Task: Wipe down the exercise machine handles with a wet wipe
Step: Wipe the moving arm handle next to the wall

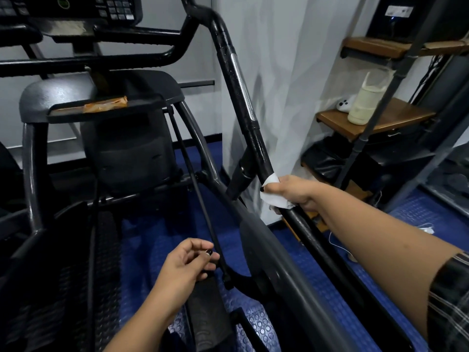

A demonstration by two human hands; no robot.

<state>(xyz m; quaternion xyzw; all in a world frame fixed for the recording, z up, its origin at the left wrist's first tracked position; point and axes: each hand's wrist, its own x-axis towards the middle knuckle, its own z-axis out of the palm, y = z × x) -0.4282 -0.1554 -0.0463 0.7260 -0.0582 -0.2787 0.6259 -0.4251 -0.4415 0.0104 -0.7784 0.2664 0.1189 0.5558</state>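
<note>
Head view, standing at the exercise machine. Right hand point(297, 191) is closed round the right handle point(256, 138), with the white wet wipe point(272, 193) wrapped between palm and bar; a thumb tip shows over the wipe's upper edge. Grip sits low on the handle, below the chrome contact strip point(243, 90) and just beside the joint where a short black bracket point(239, 179) meets the bar. Left hand point(185, 262) hangs low at centre, fingers loosely curled, nothing visible in it; it is just beside a thin black rod point(200, 199), contact not determinable. The handle above the wipe looks glossy with fine droplets. Judgement: that upper stretch has probably been wiped, and the pass is now at its lower end. Bar below the hand looks duller, so likely not yet done, though the dim light makes this uncertain. Fixed crossbars point(101, 59) under the console point(76, 8) show no clear sign either way. The left-side handle is not clearly in view, so its state is unknown. Estimate: task partway, one handle largely covered, the rest outstanding. Also present: orange packet point(106, 105) on the machine's tray, and a cream container point(365, 102) and white game controller point(345, 104) on a wooden shelf point(406, 115) to the right.
</note>
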